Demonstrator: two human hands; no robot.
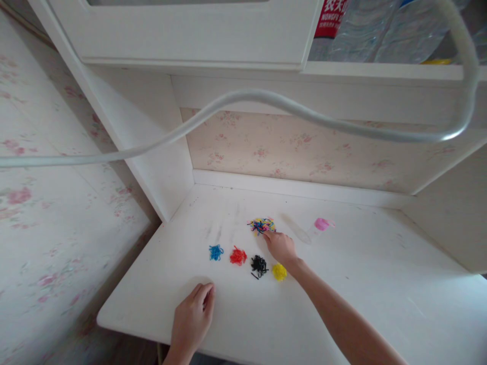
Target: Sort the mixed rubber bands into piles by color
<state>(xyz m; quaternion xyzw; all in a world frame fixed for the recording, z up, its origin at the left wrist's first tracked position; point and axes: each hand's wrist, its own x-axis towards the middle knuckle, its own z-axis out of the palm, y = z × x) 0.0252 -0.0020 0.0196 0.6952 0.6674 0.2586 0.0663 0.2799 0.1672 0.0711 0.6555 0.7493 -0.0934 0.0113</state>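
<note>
While the left hand (192, 317) rests loosely curled and empty on the white desk (380, 284), the right hand (280, 247), beyond the row of sorted colour piles (238, 256), touches bunched fingertips to the mixed rubber-band heap (262, 225); any grip is indiscernible.

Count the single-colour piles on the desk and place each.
4, in a row: blue pile leftmost, then red pile, black pile, and yellow pile by the right hand. None seems hidden.
</note>
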